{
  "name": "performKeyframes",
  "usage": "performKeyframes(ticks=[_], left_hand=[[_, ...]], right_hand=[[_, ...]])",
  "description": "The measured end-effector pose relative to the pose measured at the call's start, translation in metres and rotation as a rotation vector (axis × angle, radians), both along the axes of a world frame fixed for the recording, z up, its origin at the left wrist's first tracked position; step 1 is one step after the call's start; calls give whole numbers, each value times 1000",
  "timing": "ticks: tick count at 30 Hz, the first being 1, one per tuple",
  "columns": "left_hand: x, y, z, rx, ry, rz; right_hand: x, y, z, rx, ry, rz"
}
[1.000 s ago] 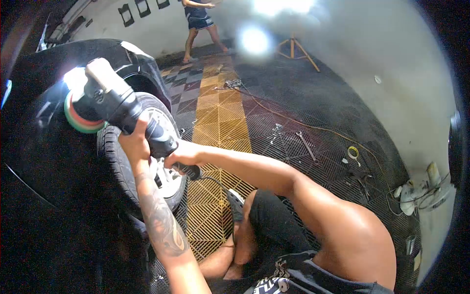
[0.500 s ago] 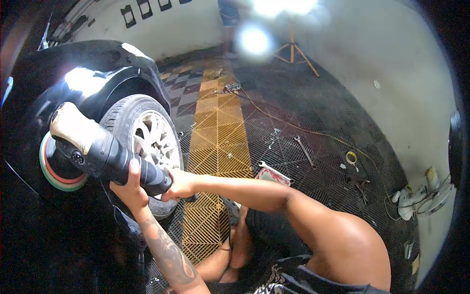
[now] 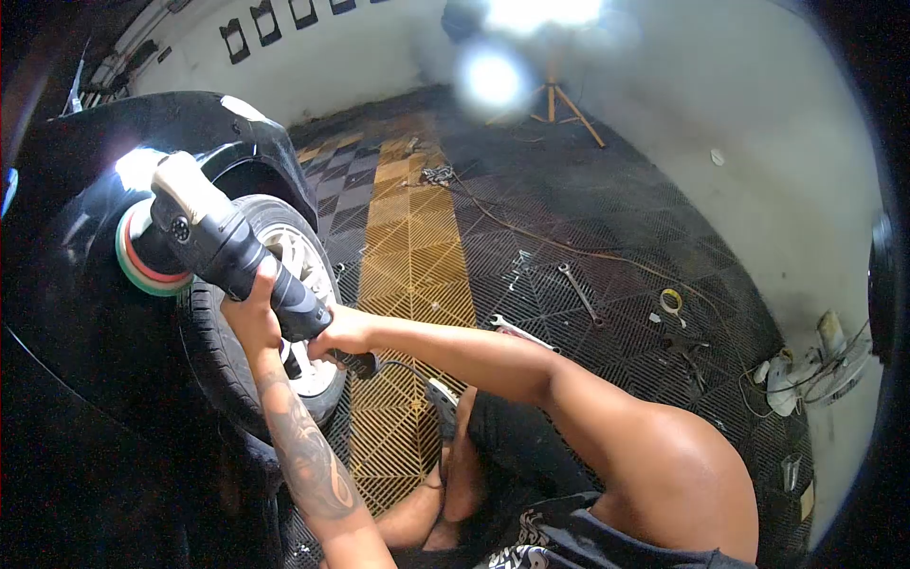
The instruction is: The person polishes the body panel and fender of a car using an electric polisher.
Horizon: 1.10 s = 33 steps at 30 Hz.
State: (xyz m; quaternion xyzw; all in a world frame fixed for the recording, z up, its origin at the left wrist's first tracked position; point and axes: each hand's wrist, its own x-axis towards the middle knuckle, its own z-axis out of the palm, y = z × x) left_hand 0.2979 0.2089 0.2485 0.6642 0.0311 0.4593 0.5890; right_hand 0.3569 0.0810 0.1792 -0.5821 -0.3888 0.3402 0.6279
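Note:
A black power polisher (image 3: 223, 237) with a pale head cover is held in both hands, tilted up to the left. My left hand (image 3: 254, 313) wraps round the middle of its body. Behind it, my right hand (image 3: 343, 334) grips the rear end, where a cord runs off. The polisher's round pad (image 3: 142, 256), edged in red and green, is against the glossy black car panel (image 3: 71, 228). Just right of the pad is the car's wheel (image 3: 303, 256) with silver spokes, partly hidden by the tool and my hands.
Wrenches (image 3: 580, 294), a yellow tape roll (image 3: 671, 302) and a long cord (image 3: 569, 244) lie on the grid floor (image 3: 417, 266). A lit tripod stand (image 3: 553, 100) is at the back. Clutter (image 3: 782, 384) sits by the right wall. My crossed legs are below.
The polisher and both hands dipped down the panel half a second ago and have come back up. The other person at the back has left view. A wrench near my knee shows more clearly than at first.

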Motion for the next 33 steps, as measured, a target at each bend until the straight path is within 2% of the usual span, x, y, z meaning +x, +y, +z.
performKeyframes(ticks=[6,13,16,20,22,24,25,27,28,30,33], left_hand=[[-2,8,-13,8,-6,2],[-38,-4,-9,25,7,60],[-44,-6,-15,8,-15,168],[-52,-3,-24,59,-67,168],[-50,0,-31,41,-74,108],[-43,-12,-25,-31,-84,124],[-40,-13,-22,-96,-76,67],[-27,-13,-23,-203,-119,-81],[-22,-20,-17,-136,-102,-31],[-11,-19,-9,-98,-45,-44],[17,-15,-5,-66,-17,-34]], right_hand=[[-7,2,-6,28,52,-5],[-14,19,-29,-12,-74,-16],[-20,13,-19,-41,-192,-19],[-24,8,-18,-11,-173,11],[-19,5,-18,-164,-249,28],[-16,2,-23,-131,-243,-24],[-16,3,-27,-22,-225,-73],[0,6,-30,-108,-210,-21],[4,0,-23,-107,-224,-17],[8,-6,-11,-74,-89,37],[25,-3,-19,14,-34,-41]])
